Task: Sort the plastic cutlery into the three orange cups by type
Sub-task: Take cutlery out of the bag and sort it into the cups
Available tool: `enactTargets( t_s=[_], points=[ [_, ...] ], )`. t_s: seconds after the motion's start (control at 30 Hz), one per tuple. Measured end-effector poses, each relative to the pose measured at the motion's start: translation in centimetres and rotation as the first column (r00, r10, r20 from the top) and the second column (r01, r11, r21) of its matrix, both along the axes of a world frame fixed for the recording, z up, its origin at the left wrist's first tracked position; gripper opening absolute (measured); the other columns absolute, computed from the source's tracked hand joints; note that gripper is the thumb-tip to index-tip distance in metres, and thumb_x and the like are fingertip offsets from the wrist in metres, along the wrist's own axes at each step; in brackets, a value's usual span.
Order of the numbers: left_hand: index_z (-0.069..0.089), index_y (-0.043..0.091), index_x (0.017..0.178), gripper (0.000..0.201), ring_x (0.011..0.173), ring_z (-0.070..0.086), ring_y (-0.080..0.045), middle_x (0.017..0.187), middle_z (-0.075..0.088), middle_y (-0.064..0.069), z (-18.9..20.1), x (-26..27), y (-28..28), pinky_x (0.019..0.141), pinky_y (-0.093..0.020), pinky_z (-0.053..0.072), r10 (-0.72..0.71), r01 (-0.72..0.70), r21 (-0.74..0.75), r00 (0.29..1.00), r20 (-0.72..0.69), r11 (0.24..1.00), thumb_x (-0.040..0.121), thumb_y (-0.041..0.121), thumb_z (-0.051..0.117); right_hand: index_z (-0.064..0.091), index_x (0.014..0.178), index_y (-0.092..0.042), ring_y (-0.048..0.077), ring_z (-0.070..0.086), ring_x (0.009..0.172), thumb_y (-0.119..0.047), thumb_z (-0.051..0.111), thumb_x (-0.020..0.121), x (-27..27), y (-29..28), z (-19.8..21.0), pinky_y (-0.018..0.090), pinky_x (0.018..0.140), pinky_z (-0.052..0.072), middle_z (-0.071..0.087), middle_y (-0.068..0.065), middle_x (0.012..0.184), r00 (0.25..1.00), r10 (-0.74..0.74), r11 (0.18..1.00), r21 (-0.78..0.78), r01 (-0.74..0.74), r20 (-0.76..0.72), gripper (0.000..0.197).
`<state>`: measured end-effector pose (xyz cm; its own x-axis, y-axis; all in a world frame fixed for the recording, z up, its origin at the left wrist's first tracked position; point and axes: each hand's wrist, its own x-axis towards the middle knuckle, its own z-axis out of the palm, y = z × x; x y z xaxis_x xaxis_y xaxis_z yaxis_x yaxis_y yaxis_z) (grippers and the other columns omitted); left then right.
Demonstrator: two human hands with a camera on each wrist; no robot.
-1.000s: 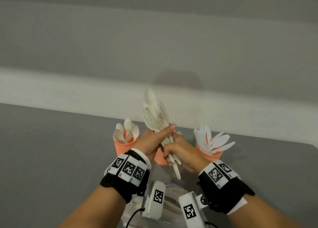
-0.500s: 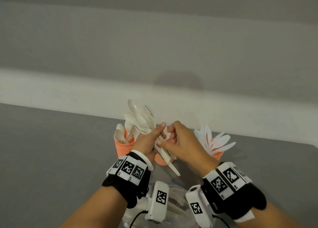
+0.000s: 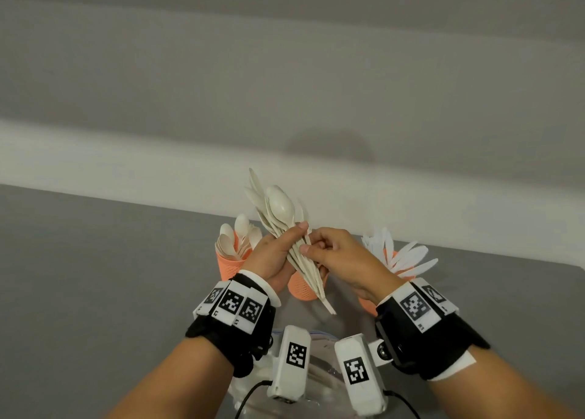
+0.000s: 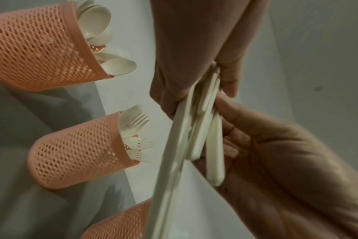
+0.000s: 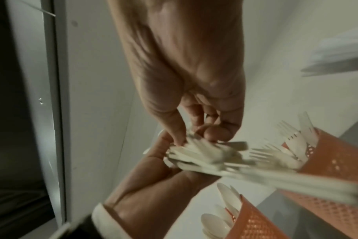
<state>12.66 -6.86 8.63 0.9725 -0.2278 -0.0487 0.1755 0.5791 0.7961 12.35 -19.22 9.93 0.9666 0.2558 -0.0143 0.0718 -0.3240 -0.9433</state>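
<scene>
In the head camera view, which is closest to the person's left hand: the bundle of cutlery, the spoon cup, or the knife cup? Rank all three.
1. The bundle of white plastic cutlery, gripped in the left hand itself.
2. The orange mesh cup of spoons, just to that hand's left.
3. The orange mesh cup of knives, far right, beyond the right hand.

Grey table (image 3: 95,276) with three orange mesh cups (image 3: 229,268) in a row, clear plastic bag (image 3: 319,368) nearest.

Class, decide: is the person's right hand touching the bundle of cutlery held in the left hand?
Touching. In the right wrist view the right hand pinches the bundle of cutlery with thumb and fingertips; the head view shows the left hand gripping it too.
</scene>
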Motion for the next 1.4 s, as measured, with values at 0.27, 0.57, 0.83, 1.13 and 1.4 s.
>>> enactTargets(
  t_s=[0.27, 0.57, 0.83, 1.13, 1.4],
  points=[
    [0.059, 0.003, 0.079, 0.014, 0.062, 0.069, -0.018, 0.071, 0.07, -0.01, 0.1, 0.5, -0.2, 0.059, -0.033, 0.06, 0.008, -0.015, -0.09, 0.997, -0.077, 0.996, 0.09, 0.008, 0.052, 0.053, 0.101, -0.005, 0.018, 0.054, 0.073, -0.011, 0.037, 0.097, -0.2, -0.5, 0.5, 0.034, 0.07, 0.049, 0.058, 0.007, 0.081, 0.992, -0.052, 0.998, -0.031, 0.056, 0.114, 0.018],
    [0.062, 0.006, 0.07, 0.027, 0.058, 0.066, -0.014, 0.061, 0.064, -0.004, 0.0, 0.6, -0.6, 0.063, -0.028, 0.059, 0.075, -0.079, -0.11, 0.996, -0.039, 0.991, 0.093, 0.014, 0.049, 0.059, 0.101, -0.009, 0.012, 0.056, 0.08, -0.016, 0.064, 0.084, -0.5, -0.2, -0.2, 0.03, 0.081, 0.048, 0.059, -0.006, 0.083, 0.928, 0.007, 0.987, -0.151, 0.053, 0.372, 0.019],
    [0.057, 0.006, 0.085, 0.03, 0.068, 0.07, -0.016, 0.065, 0.068, -0.005, 0.4, 0.5, -0.8, 0.067, -0.028, 0.059, 0.035, -0.044, -0.137, 0.997, -0.067, 0.99, 0.098, 0.025, 0.039, 0.06, 0.103, -0.008, 0.02, 0.057, 0.083, -0.013, 0.051, 0.092, -0.2, 0.0, -0.8, 0.027, 0.073, 0.046, 0.057, 0.01, 0.094, 0.819, 0.051, 0.968, -0.23, 0.1, 0.571, 0.015],
    [0.071, 0.007, 0.057, 0.061, 0.059, 0.068, -0.019, 0.058, 0.065, -0.006, 0.6, -0.3, -0.6, 0.076, -0.036, 0.051, -0.073, 0.061, -0.112, 0.992, -0.106, 0.992, 0.099, 0.026, 0.032, 0.062, 0.103, -0.012, 0.004, 0.051, 0.075, -0.014, 0.069, 0.079, 0.3, -1.3, 0.1, 0.015, 0.067, 0.041, 0.059, 0.008, 0.098, 0.918, 0.096, 0.974, -0.226, -0.007, 0.386, 0.025],
    [0.057, 0.005, 0.069, 0.025, 0.053, 0.067, -0.016, 0.059, 0.063, -0.006, 0.6, 0.3, -0.8, 0.051, -0.028, 0.057, 0.152, -0.176, -0.108, 0.968, -0.2, 0.978, 0.091, -0.002, 0.046, 0.052, 0.116, -0.014, 0.003, 0.052, 0.072, -0.011, 0.064, 0.082, 0.5, -2.2, 0.2, 0.012, 0.065, 0.041, 0.058, 0.0, 0.092, 0.925, 0.204, 0.902, -0.428, -0.051, 0.32, 0.036]
  ],
)
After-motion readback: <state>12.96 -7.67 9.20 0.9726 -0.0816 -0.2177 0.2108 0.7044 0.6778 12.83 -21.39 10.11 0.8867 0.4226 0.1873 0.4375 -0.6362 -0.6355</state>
